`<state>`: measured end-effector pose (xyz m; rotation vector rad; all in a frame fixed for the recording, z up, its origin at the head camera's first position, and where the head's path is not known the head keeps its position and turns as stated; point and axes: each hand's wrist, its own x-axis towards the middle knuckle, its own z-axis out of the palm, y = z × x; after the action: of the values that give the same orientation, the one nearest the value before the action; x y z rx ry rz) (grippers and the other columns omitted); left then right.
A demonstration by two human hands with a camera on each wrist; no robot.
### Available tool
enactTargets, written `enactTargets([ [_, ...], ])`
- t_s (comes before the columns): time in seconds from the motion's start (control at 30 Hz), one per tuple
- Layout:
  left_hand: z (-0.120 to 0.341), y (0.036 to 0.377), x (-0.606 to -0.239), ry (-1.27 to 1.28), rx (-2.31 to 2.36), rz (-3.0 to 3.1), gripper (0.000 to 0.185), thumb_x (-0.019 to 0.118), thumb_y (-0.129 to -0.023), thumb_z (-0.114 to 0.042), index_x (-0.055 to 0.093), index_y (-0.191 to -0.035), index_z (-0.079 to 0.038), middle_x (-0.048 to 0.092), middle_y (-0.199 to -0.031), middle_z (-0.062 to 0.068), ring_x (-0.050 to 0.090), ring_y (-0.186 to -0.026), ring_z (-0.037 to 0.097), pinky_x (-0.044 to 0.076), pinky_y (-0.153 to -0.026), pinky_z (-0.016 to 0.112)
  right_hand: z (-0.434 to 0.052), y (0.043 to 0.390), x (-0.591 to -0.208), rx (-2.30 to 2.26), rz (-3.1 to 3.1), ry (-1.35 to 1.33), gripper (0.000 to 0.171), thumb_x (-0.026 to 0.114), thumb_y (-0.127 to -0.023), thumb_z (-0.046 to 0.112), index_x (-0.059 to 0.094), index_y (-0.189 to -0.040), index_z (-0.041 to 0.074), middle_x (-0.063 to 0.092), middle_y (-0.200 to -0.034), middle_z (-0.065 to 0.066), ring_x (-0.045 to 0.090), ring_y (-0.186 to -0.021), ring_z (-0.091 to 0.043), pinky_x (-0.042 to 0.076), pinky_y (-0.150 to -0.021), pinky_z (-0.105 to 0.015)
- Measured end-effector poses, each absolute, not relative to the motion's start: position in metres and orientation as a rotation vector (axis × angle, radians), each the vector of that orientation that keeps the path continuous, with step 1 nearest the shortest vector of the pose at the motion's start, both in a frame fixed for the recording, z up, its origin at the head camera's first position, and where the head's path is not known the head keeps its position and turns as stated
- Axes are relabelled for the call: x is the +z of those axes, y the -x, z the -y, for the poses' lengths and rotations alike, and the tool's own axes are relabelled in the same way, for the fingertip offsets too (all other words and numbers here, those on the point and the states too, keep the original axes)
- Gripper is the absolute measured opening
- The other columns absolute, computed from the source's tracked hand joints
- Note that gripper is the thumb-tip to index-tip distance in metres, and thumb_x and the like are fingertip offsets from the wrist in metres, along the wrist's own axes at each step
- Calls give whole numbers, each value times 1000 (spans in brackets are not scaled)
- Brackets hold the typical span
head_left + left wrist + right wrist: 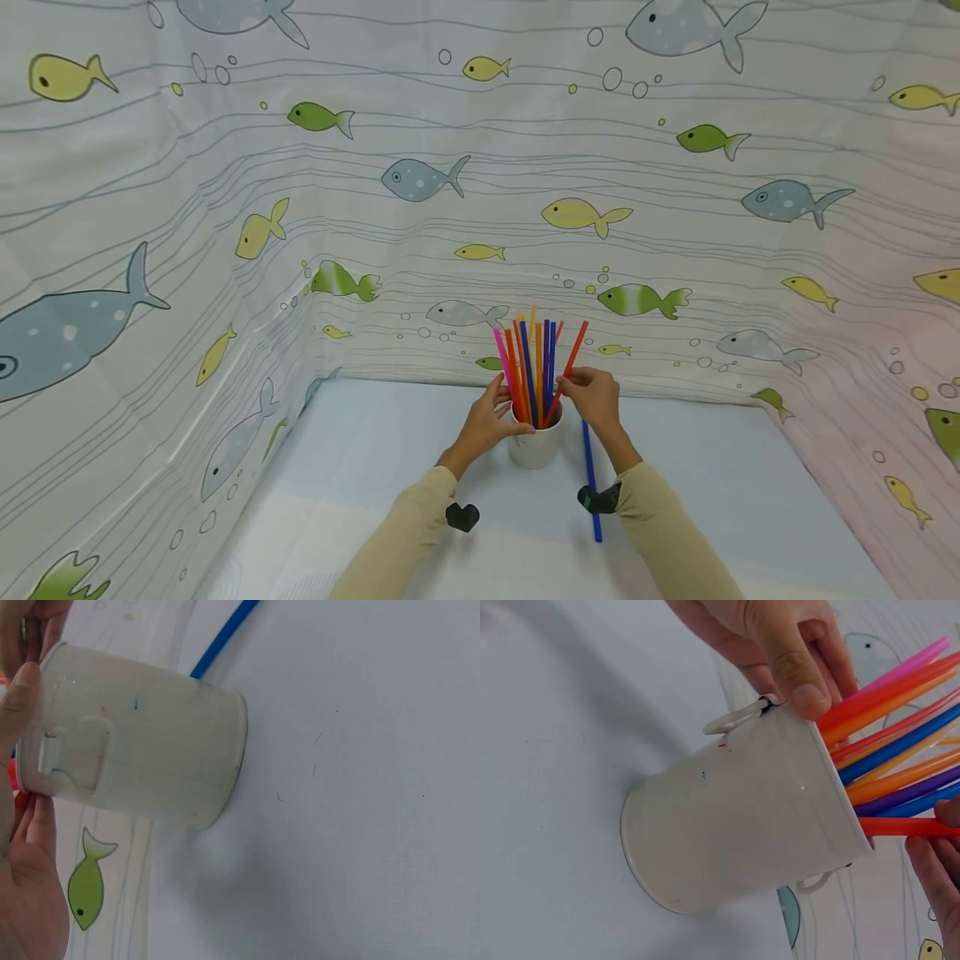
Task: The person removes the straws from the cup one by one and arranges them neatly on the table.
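A white pot (pixel 534 450) with small side handles stands upright on the table, holding several coloured straws (pixel 537 367) in pink, red, orange, blue, purple and yellow. My left hand (pixel 483 421) grips the pot at its rim, the thumb on the near side and the fingers round the far left. In the right wrist view that thumb (pixel 806 690) presses beside the rim. My right hand (pixel 596 402) pinches a red straw (pixel 892 826) whose lower end is inside the pot at its right side. The straw leans out to the right.
A single blue straw (pixel 589 462) lies on the pale table (pixel 720 500), right of the pot and partly under my right wrist. Fish-patterned cloth walls (pixel 420 267) rise behind the table and on both sides.
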<state>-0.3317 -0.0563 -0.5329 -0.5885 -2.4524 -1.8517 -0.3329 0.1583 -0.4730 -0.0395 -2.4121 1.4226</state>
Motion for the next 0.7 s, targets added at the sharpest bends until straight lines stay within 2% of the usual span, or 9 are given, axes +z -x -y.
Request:
enactTargets([
  [0.17, 56, 332, -533, 597, -1844, 2451, 105, 85, -77, -21, 17, -156, -10, 53, -133, 12, 48, -130, 26, 44, -103, 38, -161, 333, -461, 1384, 2426, 14, 31, 76, -87, 20, 72, -106, -3, 73, -92, -16, 71, -79, -26, 60, -71, -37],
  [0.37, 56, 330, -533, 585, -1837, 2481, 105, 84, -77, -21, 16, -156, -10, 52, -133, 11, 48, -130, 26, 45, -103, 35, -167, 334, -443, 1347, 2387, -41, 31, 76, -86, 19, 72, -106, -4, 73, -92, -17, 72, -78, -27, 60, -70, -38],
  [0.57, 56, 331, -533, 566, -1829, 2495, 105, 85, -77, -22, 17, -156, -11, 52, -134, 11, 49, -129, 25, 45, -102, 33, -176, 336, -413, 1339, 2352, -71, 31, 75, -87, 20, 71, -108, -3, 73, -93, -17, 72, -77, -26, 60, -71, -37],
  [0.7, 56, 332, -533, 570, -1831, 2488, 105, 85, -76, -22, 17, -156, -11, 52, -134, 11, 50, -128, 24, 45, -103, 33, -184, 337, -388, 1337, 2324, -81, 31, 74, -88, 22, 72, -108, -2, 73, -94, -16, 72, -77, -25, 59, -68, -29],
])
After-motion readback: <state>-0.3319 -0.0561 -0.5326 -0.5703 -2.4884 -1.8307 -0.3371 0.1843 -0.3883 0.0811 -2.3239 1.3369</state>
